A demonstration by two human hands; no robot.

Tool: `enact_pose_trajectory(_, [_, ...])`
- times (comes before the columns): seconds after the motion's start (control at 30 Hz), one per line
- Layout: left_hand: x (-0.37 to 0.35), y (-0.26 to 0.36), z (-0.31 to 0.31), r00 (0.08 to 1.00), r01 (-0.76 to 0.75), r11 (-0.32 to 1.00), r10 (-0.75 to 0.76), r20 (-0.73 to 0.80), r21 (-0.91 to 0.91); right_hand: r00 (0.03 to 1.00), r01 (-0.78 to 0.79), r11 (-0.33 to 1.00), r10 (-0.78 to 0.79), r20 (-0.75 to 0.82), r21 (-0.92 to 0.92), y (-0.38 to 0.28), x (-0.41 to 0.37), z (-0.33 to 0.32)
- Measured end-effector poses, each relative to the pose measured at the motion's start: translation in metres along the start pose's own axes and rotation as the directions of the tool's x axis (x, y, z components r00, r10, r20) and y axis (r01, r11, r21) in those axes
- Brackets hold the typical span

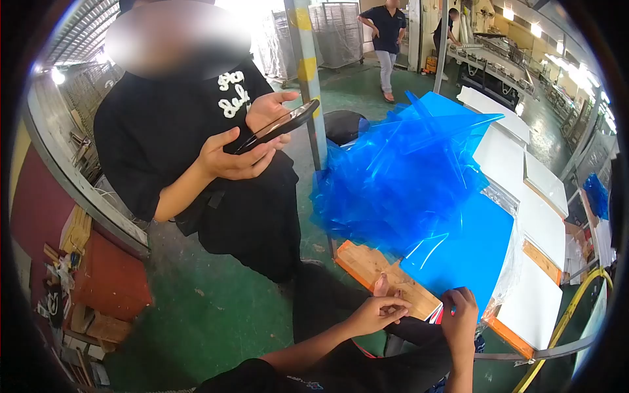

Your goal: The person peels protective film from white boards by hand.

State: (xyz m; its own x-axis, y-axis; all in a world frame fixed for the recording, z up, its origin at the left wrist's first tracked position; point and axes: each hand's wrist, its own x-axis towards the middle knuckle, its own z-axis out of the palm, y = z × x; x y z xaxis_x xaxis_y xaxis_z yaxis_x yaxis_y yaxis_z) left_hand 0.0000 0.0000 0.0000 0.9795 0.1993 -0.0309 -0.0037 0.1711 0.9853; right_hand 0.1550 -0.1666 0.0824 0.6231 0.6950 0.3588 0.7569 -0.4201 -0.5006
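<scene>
In the head view, the person's left hand (377, 313) rests at the near end of a pale wooden pallet plank (383, 270). Its fingers lie loosely together and hold nothing, and one finger points up along the wood, seemingly to steady the arm.

The right hand (462, 314) is curled at the near corner of a flat, glossy blue plastic sheet (462, 255). Its fingertips are hidden, so I cannot tell whether it pinches the edge. The sheet lies on a stack of white boards (544, 226), probably raised on the plank to keep it off the green floor (216, 308).

A crumpled heap of blue film (400, 177) covers the stack's far edge. A standing person cradles a black phone (275, 128) in both hands, tilted as if for reading.
</scene>
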Motion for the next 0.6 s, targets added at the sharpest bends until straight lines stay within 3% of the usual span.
enact_pose_trajectory(0.07, [0.0,0.0,0.0,1.0,-0.006,1.0,0.006,-0.011,-0.001,0.997,-0.067,0.996,0.065,0.052,0.051,0.0,0.002,-0.001])
enact_pose_trajectory(0.27, [0.0,-0.002,0.001,0.998,-0.053,0.999,0.053,-0.02,0.007,0.999,-0.022,0.997,0.02,-0.03,-0.068,0.004,0.001,0.007])
enact_pose_trajectory(0.37, [-0.003,-0.003,-0.002,0.999,-0.029,0.999,0.03,-0.028,0.029,0.999,-0.039,0.995,0.04,0.0,-0.091,0.005,0.0,0.011])
enact_pose_trajectory(0.5, [-0.005,0.003,-0.003,0.997,-0.062,0.991,0.067,-0.041,0.116,0.998,-0.046,0.998,0.044,-0.048,-0.037,0.007,0.003,0.016])
enact_pose_trajectory(0.6, [0.0,0.002,0.0,0.997,-0.016,0.996,0.022,-0.076,0.083,0.996,-0.04,0.998,0.044,-0.074,0.047,0.013,0.008,0.011])
